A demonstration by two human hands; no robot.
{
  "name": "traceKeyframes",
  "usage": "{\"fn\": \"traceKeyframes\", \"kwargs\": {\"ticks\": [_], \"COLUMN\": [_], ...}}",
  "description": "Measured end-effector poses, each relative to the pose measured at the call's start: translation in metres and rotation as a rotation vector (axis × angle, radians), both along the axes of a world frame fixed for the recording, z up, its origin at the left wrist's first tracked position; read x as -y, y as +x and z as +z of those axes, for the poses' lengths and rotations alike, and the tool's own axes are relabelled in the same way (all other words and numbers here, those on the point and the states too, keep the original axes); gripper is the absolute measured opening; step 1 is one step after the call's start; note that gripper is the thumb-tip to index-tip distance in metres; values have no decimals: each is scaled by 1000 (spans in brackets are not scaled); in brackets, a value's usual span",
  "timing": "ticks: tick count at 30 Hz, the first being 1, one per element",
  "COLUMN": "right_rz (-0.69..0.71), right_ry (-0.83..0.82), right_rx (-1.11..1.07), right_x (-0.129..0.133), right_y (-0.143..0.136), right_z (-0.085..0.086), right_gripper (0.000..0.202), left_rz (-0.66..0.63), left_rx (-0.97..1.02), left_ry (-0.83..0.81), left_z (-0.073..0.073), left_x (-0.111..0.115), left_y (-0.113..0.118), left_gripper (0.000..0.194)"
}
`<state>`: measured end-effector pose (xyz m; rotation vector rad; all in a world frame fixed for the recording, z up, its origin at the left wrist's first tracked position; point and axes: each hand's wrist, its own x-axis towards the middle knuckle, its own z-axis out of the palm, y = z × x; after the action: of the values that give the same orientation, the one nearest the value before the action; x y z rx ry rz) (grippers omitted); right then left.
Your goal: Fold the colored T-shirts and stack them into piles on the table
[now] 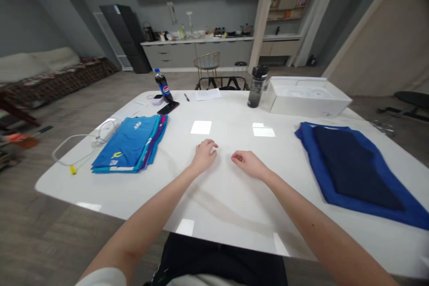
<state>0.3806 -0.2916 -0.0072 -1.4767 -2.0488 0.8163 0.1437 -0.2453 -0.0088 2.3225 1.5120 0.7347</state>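
Observation:
My left hand [203, 157] is over the middle of the white table [221, 201], its fingers loosely bent and a little apart, with nothing seen in them. Just right of it, my right hand [250, 165] has its fingers curled together, and no object shows in it. On the left lies a stack of folded blue shirts [129, 140] with purple and teal edges. To the right a dark navy folded garment [355, 165] rests on a larger blue garment [313, 165]. Neither hand touches the clothes.
Behind the shirts are a Pepsi bottle [163, 87], a phone [168, 107] and a white cable [72, 137]. A pen [187, 97] and paper [208, 94] lie at the far edge. A dark water bottle [257, 88] stands beside a white box [301, 103].

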Motion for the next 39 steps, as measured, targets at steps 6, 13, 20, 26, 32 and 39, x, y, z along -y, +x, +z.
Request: {"fn": "traceKeyframes", "kwargs": {"ticks": [6, 13, 20, 26, 32, 39], "right_rz": [154, 262, 330, 329, 309, 271], "right_ry": [64, 113, 135, 111, 72, 64], "right_rx": [64, 14, -108, -115, -79, -92], "right_x": [-34, -77, -92, -86, -69, -59], "right_y": [-115, -248, -324, -318, -293, -261], "right_z": [-11, 0, 0, -7, -3, -5], "right_gripper": [20, 16, 13, 15, 16, 17], "left_rz": [584, 727, 732, 709, 694, 684], "left_rx": [-259, -393, -394, -465, -459, -437], "left_ry": [120, -38, 10, -34, -98, -81], "left_z": [32, 28, 32, 35, 40, 55], "left_x": [-44, -55, -51, -51, -55, -42], "left_y": [-205, -310, -316, -318, -318, -315], "left_gripper": [33, 34, 30, 33, 33, 35]}}
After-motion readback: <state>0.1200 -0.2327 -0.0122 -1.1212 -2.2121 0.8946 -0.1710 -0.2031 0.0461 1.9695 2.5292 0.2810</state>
